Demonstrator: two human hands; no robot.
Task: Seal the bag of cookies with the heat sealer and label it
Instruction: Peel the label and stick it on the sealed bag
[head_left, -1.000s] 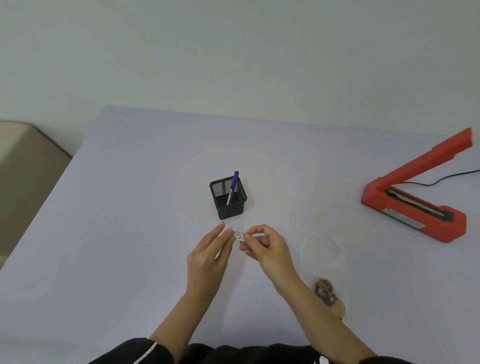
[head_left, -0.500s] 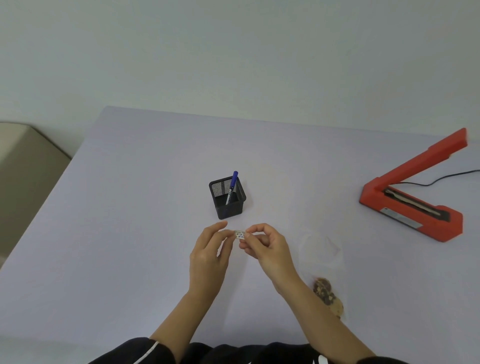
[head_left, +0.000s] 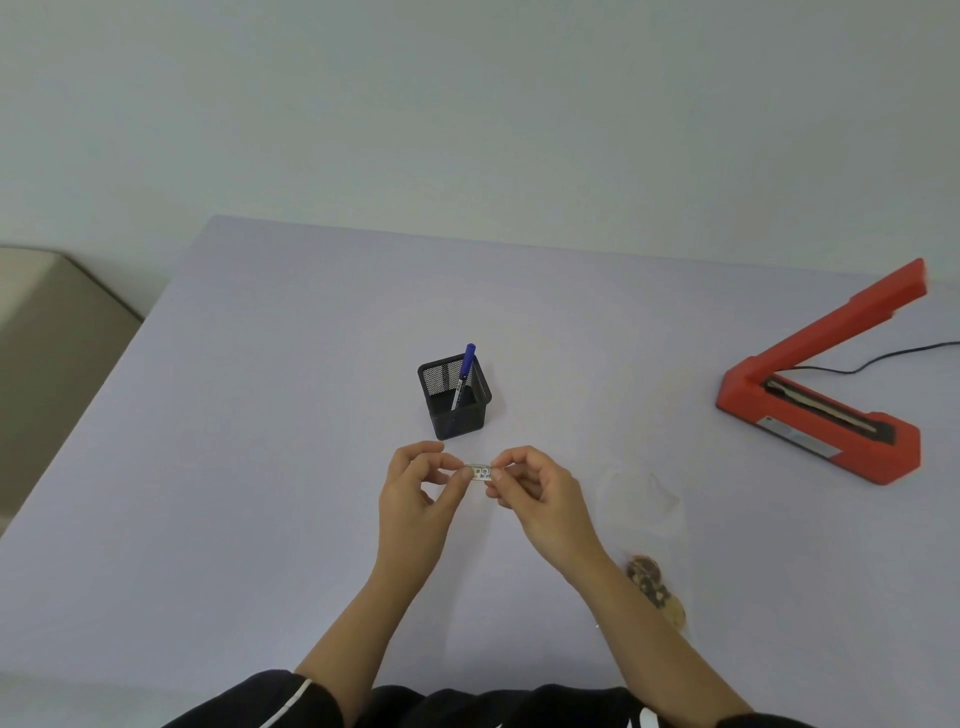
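No writing can be read. The small white label, pinched at its ends between the left hand and the right hand, carries two rows of dark print, too small to make out. The silver plate on the front of the red heat sealer bears a small dark mark, also illegible

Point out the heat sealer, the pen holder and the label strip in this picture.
heat sealer (head_left: 821, 409): head view, on the base's sealing strip.
pen holder (head_left: 460, 422): head view, on its front mesh wall.
label strip (head_left: 481, 472): head view, on its printed middle.
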